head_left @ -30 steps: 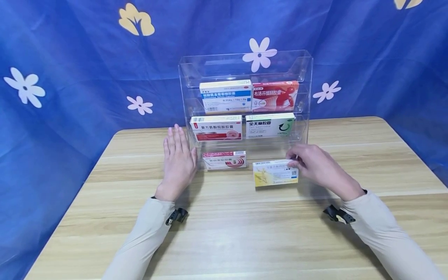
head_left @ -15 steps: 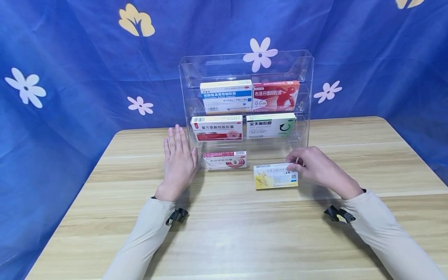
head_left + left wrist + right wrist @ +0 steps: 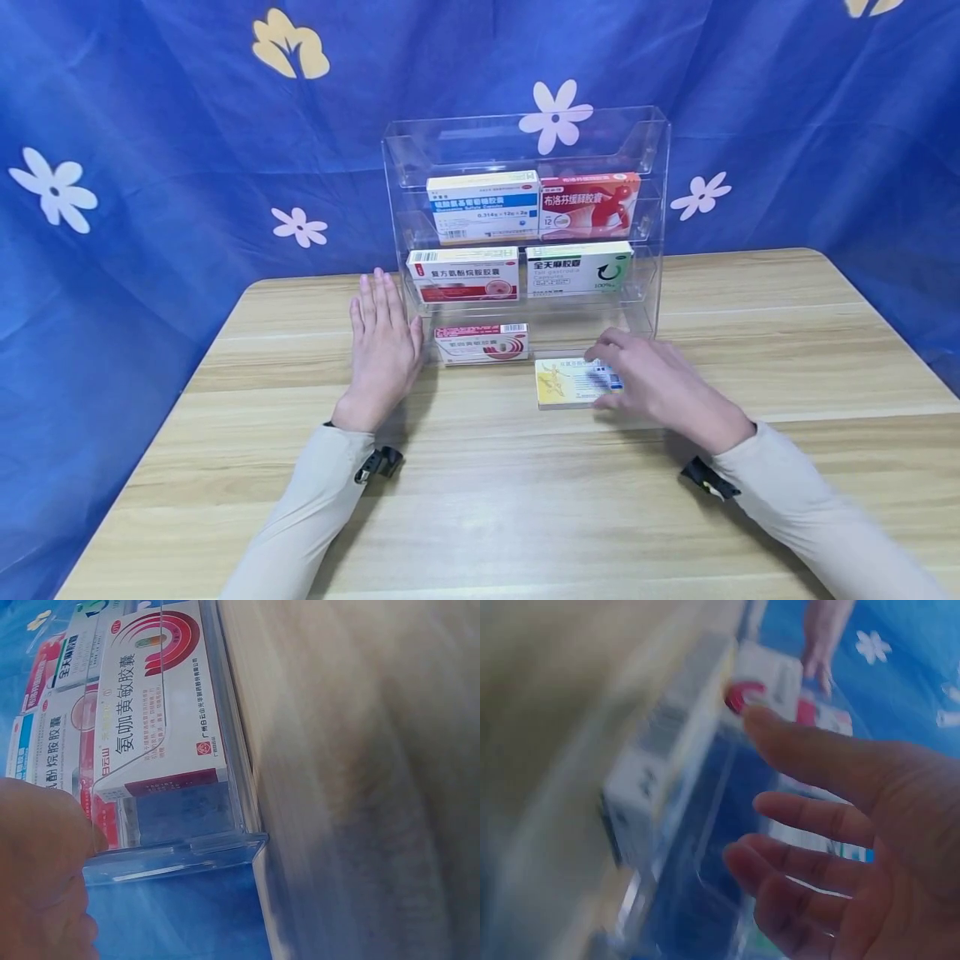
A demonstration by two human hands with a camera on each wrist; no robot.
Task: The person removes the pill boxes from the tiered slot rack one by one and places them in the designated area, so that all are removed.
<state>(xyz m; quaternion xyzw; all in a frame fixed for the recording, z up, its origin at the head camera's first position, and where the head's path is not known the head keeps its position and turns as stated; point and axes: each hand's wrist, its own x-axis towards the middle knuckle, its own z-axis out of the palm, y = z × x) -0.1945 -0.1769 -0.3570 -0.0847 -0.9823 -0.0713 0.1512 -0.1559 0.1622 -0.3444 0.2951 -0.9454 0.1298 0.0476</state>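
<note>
Nearest: two pale sleeves, smooth cloth, each with a black wrist fitting, over a table of light wood grain. Right hand: thumb and fingers wide apart, gripping nothing, over the right end of a yellow-and-white box and hiding part of it. Left hand: flat, fingers straight, just beside the rack's left side; contact cannot be told. Yellow-and-white box: thin card oblong, at the front of the lowest tier, right of a red-and-white box; long axis left to right, printed face up; its support cannot be told. Rack: clear, glossy, tiered. Middle tier: red-banded carton, green-and-white carton. Upper tier: blue-and-white carton, red carton. Farthest: blue curtain, creased, flower-printed.
</note>
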